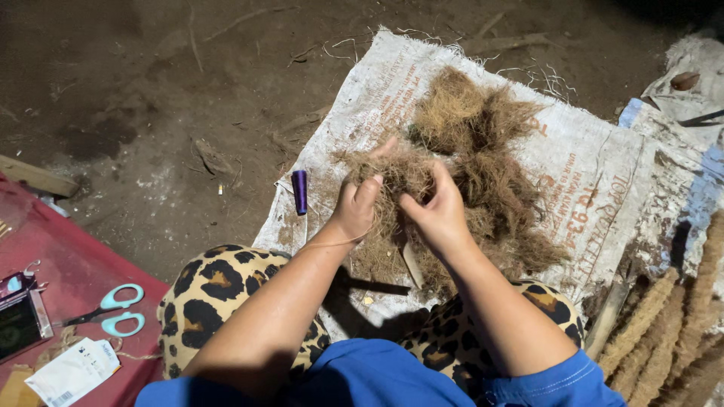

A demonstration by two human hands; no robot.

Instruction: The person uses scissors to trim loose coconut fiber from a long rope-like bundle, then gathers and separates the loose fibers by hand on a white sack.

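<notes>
Fibre tuft (392, 177) pinched between fingers of left hand (356, 211) and right hand (437, 215), both gripping, over sack (588, 173).

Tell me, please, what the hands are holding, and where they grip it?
Both the left hand and right hand pinch a tuft of brown fibre at the near edge of the fibre pile.

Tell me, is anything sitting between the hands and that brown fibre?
Nothing visible. The left hand and the right hand are both already gripping the clump of brown fibre on the white woven sack. The purple spool lies off to the side.
</notes>
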